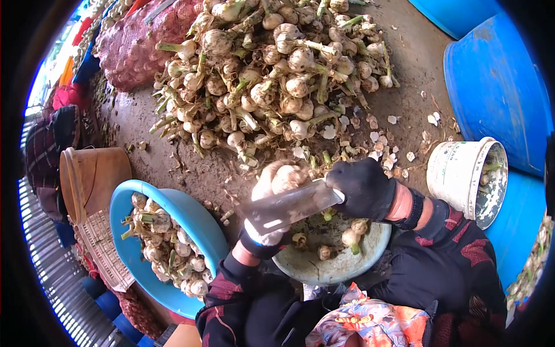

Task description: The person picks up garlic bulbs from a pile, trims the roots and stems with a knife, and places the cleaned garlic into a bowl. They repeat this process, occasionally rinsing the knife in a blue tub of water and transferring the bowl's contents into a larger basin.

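Note:
A black glove covers my right hand (pixel 361 186), which is closed on a knife with a wide metal blade (pixel 295 205). The blade reaches left across my left hand (pixel 266 199), in a white glove and partly hidden behind it. My left hand is closed on a garlic bulb (pixel 288 178), just above the blade. Below both hands sits a pale green basin (pixel 373 254) with a few garlic bulbs (pixel 351 238) in it. A large heap of garlic with stems (pixel 260 87) lies on the floor ahead.
At the left stands a blue basin (pixel 202 225) full of trimmed garlic, beside a brown bucket (pixel 104 176). A white bucket (pixel 454 173) and large blue tubs (pixel 497 87) are at the right. Behind the heap is a red mesh sack (pixel 139 46). Peel scraps litter the floor.

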### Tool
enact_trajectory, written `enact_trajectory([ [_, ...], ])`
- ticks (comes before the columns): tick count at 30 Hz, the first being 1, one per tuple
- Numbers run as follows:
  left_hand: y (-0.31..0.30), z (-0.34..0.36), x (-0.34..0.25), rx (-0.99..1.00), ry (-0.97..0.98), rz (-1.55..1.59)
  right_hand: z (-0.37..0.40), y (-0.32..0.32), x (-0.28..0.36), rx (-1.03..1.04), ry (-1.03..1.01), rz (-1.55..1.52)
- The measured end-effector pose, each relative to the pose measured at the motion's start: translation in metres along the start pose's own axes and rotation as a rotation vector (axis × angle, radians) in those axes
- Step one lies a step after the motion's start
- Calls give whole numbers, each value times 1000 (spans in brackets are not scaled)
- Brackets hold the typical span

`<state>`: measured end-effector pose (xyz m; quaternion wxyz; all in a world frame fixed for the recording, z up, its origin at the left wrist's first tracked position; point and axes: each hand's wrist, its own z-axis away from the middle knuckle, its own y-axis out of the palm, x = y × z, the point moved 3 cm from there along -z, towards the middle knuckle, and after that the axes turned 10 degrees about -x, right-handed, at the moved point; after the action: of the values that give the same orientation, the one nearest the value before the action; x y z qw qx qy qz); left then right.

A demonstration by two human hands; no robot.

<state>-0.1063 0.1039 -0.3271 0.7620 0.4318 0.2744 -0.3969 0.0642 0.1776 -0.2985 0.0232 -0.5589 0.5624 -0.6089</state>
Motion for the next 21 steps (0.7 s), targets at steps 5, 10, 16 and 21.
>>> enact_trajectory([
  [5, 0, 5, -2, 92, 332, -628, 4, 7, -5, 111, -38, -44],
  [10, 1, -4, 0, 103, 418, -884, 13, 19, -18, 83, -66, -158],
  [16, -5, -6, 19, 298, 585, -914, 24, 32, -38, 64, -23, -185],
  [21, 4, 9, 16, 155, -430, -33, 35, 38, -64, 13, 28, -186],
])
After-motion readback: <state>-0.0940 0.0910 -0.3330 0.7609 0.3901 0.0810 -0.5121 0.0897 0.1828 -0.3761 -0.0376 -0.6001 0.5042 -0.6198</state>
